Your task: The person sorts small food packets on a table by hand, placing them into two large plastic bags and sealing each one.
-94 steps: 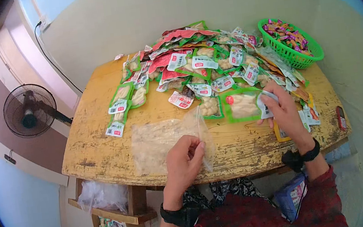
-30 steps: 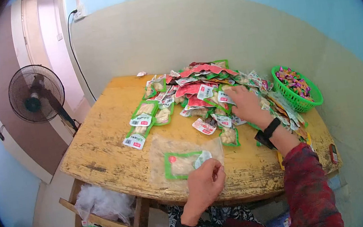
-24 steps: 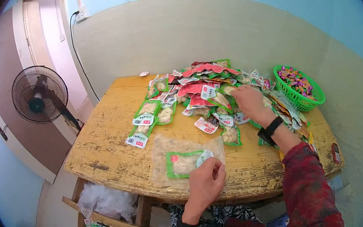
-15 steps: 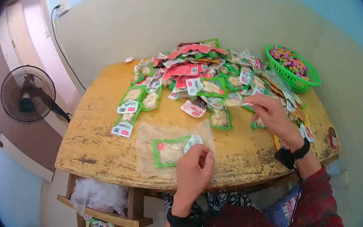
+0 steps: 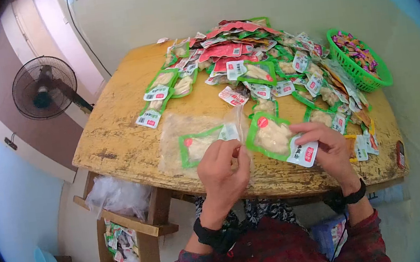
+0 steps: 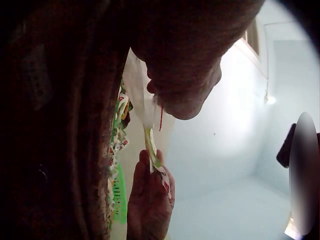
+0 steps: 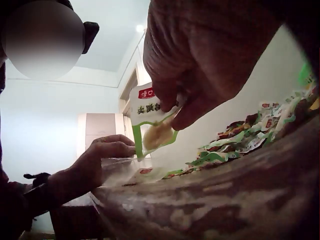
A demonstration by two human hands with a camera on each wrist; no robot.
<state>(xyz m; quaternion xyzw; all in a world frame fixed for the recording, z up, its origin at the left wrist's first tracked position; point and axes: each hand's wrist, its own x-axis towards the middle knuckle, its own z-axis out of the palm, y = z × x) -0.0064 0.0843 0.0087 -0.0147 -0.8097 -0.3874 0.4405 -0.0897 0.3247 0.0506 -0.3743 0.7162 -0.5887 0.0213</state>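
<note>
My left hand (image 5: pixel 220 170) pinches the mouth edge of a clear plastic bag (image 5: pixel 169 136) that lies on the table. Inside the bag is a green-edged snack packet (image 5: pixel 199 148), partly covered by that hand. A second green-edged packet of pale food (image 5: pixel 272 136) is in my right hand (image 5: pixel 332 151), held by its white label end, thumb and fingers on either side. Its far corner points at the bag's raised mouth. In the right wrist view this packet (image 7: pixel 159 134) hangs tilted beside the left hand (image 7: pixel 107 152). The left wrist view shows the bag's film (image 6: pixel 142 95) lifted towards the right hand (image 6: pixel 150 200).
A heap of snack packets (image 5: pixel 236 49) covers the back of the worn yellow table (image 5: pixel 110 127). More packets (image 5: pixel 162 84) lie to the left. A green basket (image 5: pixel 371 79) of wrapped sweets stands back right, a phone (image 5: pixel 400 154) at the right edge. Below is an open drawer of plastic bags (image 5: pixel 118 194).
The first packet went from my right hand into the bag. My right hand then reached to the heap, took another packet and brought it beside the bag. The left hand stayed on the bag.
</note>
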